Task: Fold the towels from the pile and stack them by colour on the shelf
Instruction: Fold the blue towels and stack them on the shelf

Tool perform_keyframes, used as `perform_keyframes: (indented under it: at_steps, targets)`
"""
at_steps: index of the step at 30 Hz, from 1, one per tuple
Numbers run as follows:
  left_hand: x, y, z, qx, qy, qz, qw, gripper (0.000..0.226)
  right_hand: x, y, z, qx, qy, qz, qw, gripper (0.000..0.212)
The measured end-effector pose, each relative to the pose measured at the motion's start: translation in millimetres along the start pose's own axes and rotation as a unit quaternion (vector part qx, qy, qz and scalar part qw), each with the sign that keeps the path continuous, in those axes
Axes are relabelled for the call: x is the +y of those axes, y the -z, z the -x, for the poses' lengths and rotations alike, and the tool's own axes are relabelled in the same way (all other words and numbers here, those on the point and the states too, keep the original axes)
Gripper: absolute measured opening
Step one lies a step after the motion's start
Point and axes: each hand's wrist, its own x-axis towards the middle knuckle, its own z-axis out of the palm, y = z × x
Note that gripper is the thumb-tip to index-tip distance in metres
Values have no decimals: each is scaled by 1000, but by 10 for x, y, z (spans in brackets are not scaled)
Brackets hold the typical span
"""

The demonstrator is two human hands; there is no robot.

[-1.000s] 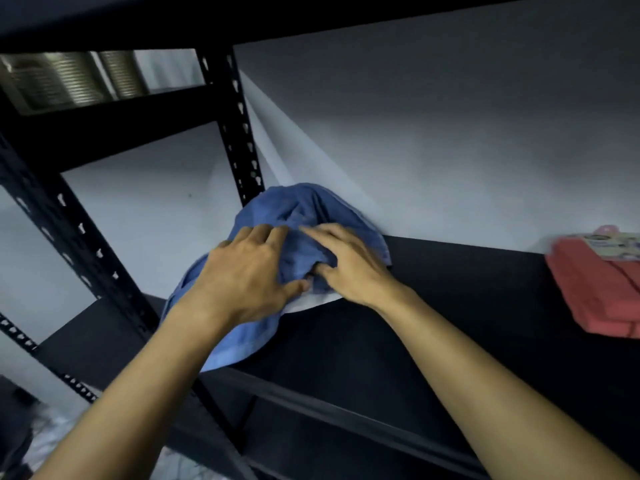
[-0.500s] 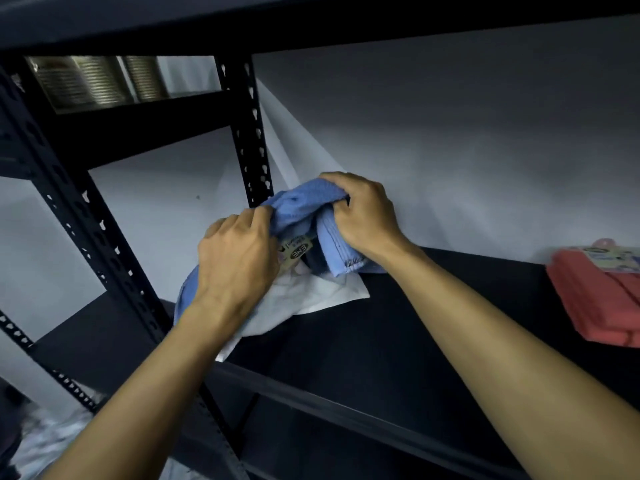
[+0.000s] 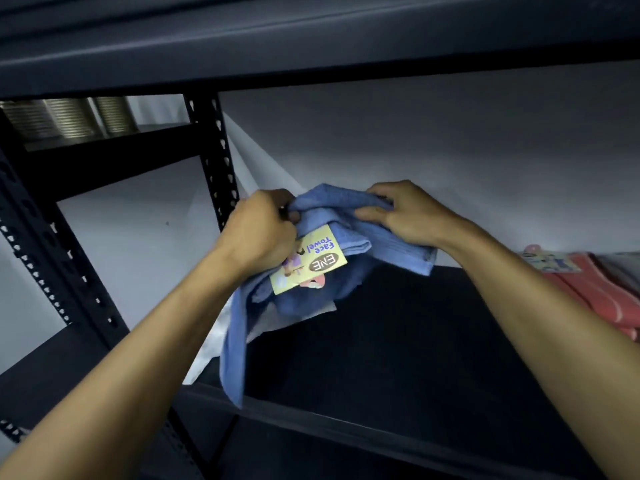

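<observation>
A blue face towel (image 3: 349, 233) hangs crumpled above the left end of the dark shelf (image 3: 398, 344). A yellow paper label (image 3: 313, 263) dangles from it. My left hand (image 3: 259, 233) grips the towel's left part with curled fingers. My right hand (image 3: 405, 213) pinches its upper right edge. One long blue strip (image 3: 233, 348) droops over the shelf's front edge. Under the blue towel lies a white cloth (image 3: 214, 344), partly hidden. Pink folded towels (image 3: 602, 292) with a label sit at the right end of the shelf.
A black perforated upright post (image 3: 216, 161) stands just left of the towel. The shelf board above (image 3: 311, 46) hangs low over my hands. Ribbed metal ducts (image 3: 69, 116) show at the upper left. The grey wall (image 3: 415, 150) lies close behind the shelf.
The blue towel has been lifted off the shelf and spread wider between my hands. My right hand has moved right along its edge. The label now hangs in plain view.
</observation>
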Motion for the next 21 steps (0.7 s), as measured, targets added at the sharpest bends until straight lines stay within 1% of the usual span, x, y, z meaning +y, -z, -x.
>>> perform_keyframes:
  at_steps: [1,2,3,4,5,7,8,9,11,12,14,17,19,20,21]
  targets:
    - [44,-53,-9,-30,14,25,999,18,60,35,98,12,-1,2,1000,12]
    - [92,-115,-11,-61,24,43,997,20,91,66,233,35,5,-21,999,30]
    - [138,-172,-9,-90,34,54,994,21,108,95,393,57,20,-73,996,45]
    - [185,-231,0,-118,45,69,990,23,111,121,567,71,39,-128,988,54]
    - [229,-293,8,-147,59,86,984,23,123,128,733,64,65,-165,982,59]
    - [279,-419,11,-206,93,115,967,22,160,94,994,19,88,-170,981,63]
    - [288,-481,10,-236,108,129,957,21,186,58,1069,4,91,-156,984,61]
    - [303,-525,12,-263,122,145,946,19,212,18,1108,9,91,-144,985,54]
    - [354,-588,33,-302,144,176,926,16,222,-26,1118,70,85,-148,983,33]
    - [390,-609,53,-313,144,193,919,13,200,-18,1109,104,78,-159,979,26]
    - [421,-651,86,-308,139,248,908,26,137,39,1092,141,57,-189,970,27]
    - [390,-696,163,-325,152,354,864,31,66,159,1063,174,42,-186,966,26]
    - [364,-723,219,-317,147,403,846,36,29,255,1050,223,33,-177,958,24]
    - [366,-738,246,-317,144,438,829,42,14,299,1050,246,29,-171,954,23]
    - [360,-768,266,-324,144,481,802,50,6,340,1050,264,24,-160,951,22]
